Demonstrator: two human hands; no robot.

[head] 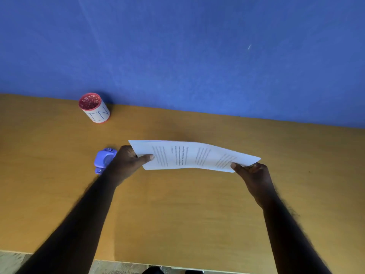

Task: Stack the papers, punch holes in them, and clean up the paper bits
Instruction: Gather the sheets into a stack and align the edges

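Note:
A set of white printed papers [189, 156] hangs above the middle of the wooden table [177, 214], bowed slightly upward. My left hand [128, 161] pinches the papers' left end, thumb on top. My right hand [254, 175] grips their right end. A purple hole punch [103, 160] sits on the table just left of my left hand, partly hidden behind it. A red cup with a white label [94, 107] stands at the back left, with small paper bits inside.
A blue wall [197, 56] rises right behind the table's far edge. The table's near edge runs along the bottom, with floor [118, 267] below it.

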